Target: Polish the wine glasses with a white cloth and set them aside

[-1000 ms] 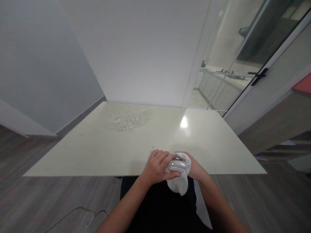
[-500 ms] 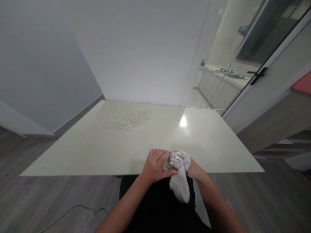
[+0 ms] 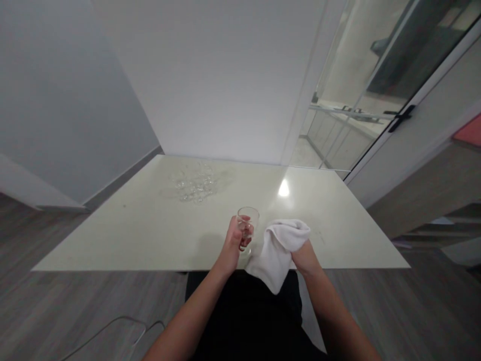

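Glass (image 3: 253, 215) is held in our left hand (image 3: 233, 245); our right hand (image 3: 303, 254) grasps white cloth (image 3: 277, 250) beside it.

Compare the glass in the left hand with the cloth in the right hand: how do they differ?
The glass is clear, with fingers showing through it; the cloth is opaque white. The glass has a round, open rim, while the cloth is folded and droops to a corner. The cloth takes up more of the picture than the glass. Both are held: the glass in the left hand, the cloth in the right hand.
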Demonstrator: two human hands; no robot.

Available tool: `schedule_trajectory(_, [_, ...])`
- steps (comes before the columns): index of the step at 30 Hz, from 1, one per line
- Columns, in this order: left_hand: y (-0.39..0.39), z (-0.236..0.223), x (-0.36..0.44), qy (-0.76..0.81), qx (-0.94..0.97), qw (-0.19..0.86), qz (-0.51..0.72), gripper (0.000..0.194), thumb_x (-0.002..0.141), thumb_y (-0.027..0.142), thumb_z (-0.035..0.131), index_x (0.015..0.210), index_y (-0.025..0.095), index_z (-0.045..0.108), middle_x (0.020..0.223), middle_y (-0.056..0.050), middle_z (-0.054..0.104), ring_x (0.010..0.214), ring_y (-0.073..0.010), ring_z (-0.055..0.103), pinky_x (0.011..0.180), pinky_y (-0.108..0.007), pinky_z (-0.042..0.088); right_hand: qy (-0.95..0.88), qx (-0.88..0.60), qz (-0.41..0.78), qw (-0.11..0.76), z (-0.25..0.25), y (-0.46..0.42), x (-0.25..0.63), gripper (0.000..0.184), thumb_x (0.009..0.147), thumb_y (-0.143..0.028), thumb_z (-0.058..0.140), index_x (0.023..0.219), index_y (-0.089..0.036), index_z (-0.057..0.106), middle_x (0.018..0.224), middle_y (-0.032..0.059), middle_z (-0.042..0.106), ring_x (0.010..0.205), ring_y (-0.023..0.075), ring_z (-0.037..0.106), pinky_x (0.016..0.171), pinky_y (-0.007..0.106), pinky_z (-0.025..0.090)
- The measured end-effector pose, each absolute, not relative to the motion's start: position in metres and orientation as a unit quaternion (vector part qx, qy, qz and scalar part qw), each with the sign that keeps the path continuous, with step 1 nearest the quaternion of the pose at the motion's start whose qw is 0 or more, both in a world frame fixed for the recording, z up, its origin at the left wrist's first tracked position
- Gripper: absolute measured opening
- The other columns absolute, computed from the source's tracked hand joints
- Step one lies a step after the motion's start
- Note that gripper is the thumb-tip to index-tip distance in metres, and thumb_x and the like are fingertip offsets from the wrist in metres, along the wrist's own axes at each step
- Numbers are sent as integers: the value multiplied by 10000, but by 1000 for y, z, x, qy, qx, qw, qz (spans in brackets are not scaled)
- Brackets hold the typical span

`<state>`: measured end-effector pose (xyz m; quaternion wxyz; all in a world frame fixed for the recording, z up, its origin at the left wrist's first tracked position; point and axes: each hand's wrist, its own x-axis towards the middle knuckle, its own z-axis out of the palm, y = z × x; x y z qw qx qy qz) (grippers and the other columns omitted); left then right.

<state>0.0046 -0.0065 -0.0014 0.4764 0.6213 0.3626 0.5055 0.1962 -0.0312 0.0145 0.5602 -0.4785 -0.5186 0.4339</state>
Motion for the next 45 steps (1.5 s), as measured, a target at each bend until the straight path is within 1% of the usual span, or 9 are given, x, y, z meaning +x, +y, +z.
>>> schedule_trajectory(4, [-7,5,6,341,587,518,520,556,816,662,524,1110,203,414,875,-36,567,760,-151,561,661,-266,456,-540,-421,503,527,14,-30,183,361,768,-348,704,1080,-179,641,1094,88,685,1002,220,634,954,379,481])
schedule_trajectory(8, [-11,12,12,335,612,496,516,666,821,763,373,1104,175,511,1160,-139,577,1043,-244,568,874,-373,468,-566,-371,539,502,10,-37,158,454,717,-244,734,1143,-189,586,1074,63,670,948,192,618,908,332,482])
schedule_trajectory(11, [-10,11,15,350,619,471,522,732,770,815,379,1074,176,563,1247,-152,547,1153,-286,519,926,-394,444,-577,-375,533,492,5,-43,146,358,742,-205,689,1088,-177,602,997,47,669,854,165,593,829,293,484])
schedule_trajectory(17, [-10,9,12,211,564,643,473,778,717,864,371,856,144,628,1065,-149,620,965,-282,586,792,-364,469,-492,-336,653,467,-13,-51,149,193,719,-290,717,857,-182,637,801,11,642,712,140,555,690,255,485])
schedule_trajectory(20, [-12,9,15,189,503,702,467,777,696,849,449,888,125,655,994,-135,636,886,-251,601,780,-341,468,-469,-324,679,462,-14,-50,150,190,722,-317,718,834,-189,634,772,2,633,679,130,543,684,254,481])
schedule_trajectory(25, [-5,7,12,272,442,640,566,510,745,515,722,1117,186,608,956,-61,656,843,-166,598,754,-259,451,-564,-364,572,471,3,-40,146,152,765,-199,650,912,-164,668,826,12,656,755,137,550,773,264,457])
schedule_trajectory(32, [-1,8,3,183,519,673,494,718,687,697,659,1120,124,641,956,-119,663,871,-227,615,774,-321,467,-430,-321,710,456,-7,-46,147,223,672,-307,752,828,-187,648,724,-2,623,632,122,507,613,239,442])
schedule_trajectory(38, [-1,11,6,320,456,594,580,432,719,372,778,1075,186,622,995,-69,680,845,-162,610,769,-270,459,-572,-402,534,477,1,-35,154,177,742,-163,645,918,-167,661,874,21,665,792,150,544,776,274,453])
schedule_trajectory(45, [-7,14,5,159,456,722,495,650,684,582,741,1149,143,624,1068,-146,674,921,-240,631,831,-343,467,-383,-292,771,416,-10,-49,159,211,695,-322,732,783,-167,620,639,-12,603,539,113,507,533,231,421])
